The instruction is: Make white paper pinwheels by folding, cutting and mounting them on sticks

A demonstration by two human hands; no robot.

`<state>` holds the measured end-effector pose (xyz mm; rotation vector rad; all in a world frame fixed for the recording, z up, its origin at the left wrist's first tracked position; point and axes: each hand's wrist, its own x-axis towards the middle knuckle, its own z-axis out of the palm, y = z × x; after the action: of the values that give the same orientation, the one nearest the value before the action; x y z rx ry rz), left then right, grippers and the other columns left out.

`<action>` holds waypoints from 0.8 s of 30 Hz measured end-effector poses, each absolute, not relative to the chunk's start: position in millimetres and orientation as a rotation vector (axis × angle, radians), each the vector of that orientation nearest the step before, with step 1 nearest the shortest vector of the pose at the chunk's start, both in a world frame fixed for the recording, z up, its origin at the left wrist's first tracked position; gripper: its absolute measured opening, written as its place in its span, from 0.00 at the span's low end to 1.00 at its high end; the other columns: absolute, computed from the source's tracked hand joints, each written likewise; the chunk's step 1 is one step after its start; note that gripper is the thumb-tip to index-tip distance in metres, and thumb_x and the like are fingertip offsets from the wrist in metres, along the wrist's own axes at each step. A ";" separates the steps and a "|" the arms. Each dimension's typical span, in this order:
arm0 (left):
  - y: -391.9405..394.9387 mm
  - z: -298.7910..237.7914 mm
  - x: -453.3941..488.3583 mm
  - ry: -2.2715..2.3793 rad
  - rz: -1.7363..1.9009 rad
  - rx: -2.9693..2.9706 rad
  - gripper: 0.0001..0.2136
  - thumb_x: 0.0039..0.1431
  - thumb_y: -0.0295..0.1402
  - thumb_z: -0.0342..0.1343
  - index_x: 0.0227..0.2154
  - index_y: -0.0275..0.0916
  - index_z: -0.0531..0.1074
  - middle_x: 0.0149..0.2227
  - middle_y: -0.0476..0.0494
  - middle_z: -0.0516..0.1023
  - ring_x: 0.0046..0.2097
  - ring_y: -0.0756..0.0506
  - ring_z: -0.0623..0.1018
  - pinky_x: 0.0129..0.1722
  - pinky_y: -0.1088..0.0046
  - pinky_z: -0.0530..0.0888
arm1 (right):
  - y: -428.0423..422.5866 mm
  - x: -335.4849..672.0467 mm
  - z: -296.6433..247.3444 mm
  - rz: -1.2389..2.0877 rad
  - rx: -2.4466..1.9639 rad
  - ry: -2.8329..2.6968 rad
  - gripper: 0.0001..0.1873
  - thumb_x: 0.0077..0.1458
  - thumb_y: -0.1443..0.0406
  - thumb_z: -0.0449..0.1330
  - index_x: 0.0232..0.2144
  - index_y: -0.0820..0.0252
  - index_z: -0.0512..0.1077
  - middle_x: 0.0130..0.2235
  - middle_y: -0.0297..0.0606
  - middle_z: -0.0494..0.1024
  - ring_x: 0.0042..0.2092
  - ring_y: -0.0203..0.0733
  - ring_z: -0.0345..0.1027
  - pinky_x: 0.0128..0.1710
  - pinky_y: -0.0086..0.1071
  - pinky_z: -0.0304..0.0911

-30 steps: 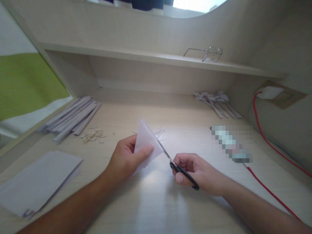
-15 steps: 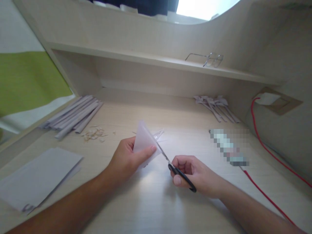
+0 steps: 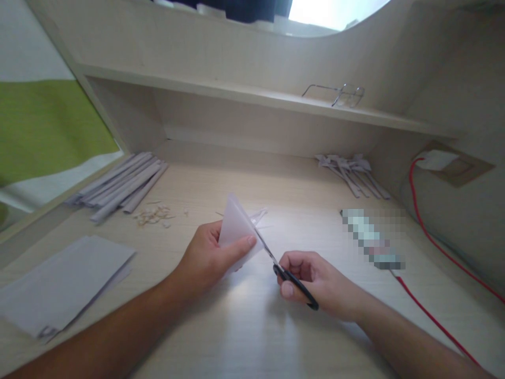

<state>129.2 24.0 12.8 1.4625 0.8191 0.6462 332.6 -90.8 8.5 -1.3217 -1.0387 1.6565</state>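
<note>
My left hand [image 3: 213,255] pinches a piece of folded white paper [image 3: 235,223], its pointed corner up and the thumb across its front. Black-handled scissors [image 3: 298,287] are in my right hand [image 3: 311,276], thumb and fingers closed round the handles. Their blades lie along the right edge of the paper, just above my left thumb. Behind the blades, thin white paper strips [image 3: 259,215] show in part; whether they are joined to the sheet I cannot tell.
Rolled paper tubes [image 3: 126,181] lie at the left, near small pale scraps [image 3: 153,215] and stacked paper sheets [image 3: 71,284]. Tied paper pieces [image 3: 351,171] lie back right. A blurred-out phone [image 3: 371,239] has a red cable [image 3: 434,318]. Glasses [image 3: 343,95] rest on the shelf [image 3: 236,95].
The view has shifted very slightly, so everything sits a few pixels over. Both hands keep their hold on the paper and the scissors, with hardly any movement between them.
</note>
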 end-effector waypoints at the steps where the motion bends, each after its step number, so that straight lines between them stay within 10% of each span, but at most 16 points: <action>1: 24.0 12.7 129.4 0.815 0.642 1.458 0.17 0.53 0.45 0.66 0.25 0.36 0.72 0.20 0.51 0.70 0.22 0.52 0.67 0.20 0.77 0.61 | -90.8 332.3 8.9 1.658 -1.323 -1.037 0.25 0.42 0.52 0.77 0.29 0.63 0.71 0.25 0.27 0.68 0.25 0.28 0.54 0.24 0.25 0.47; 24: 21.7 17.6 134.8 0.816 0.711 1.176 0.14 0.54 0.44 0.62 0.27 0.37 0.73 0.21 0.50 0.73 0.21 0.51 0.69 0.20 0.77 0.62 | -91.2 332.4 5.0 1.535 -1.486 -1.110 0.19 0.49 0.55 0.71 0.23 0.60 0.69 0.19 0.27 0.69 0.19 0.28 0.54 0.19 0.25 0.47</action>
<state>134.8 21.7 17.6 1.1762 0.8164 0.7112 332.4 -91.2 5.0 -1.4865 -1.1105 1.5354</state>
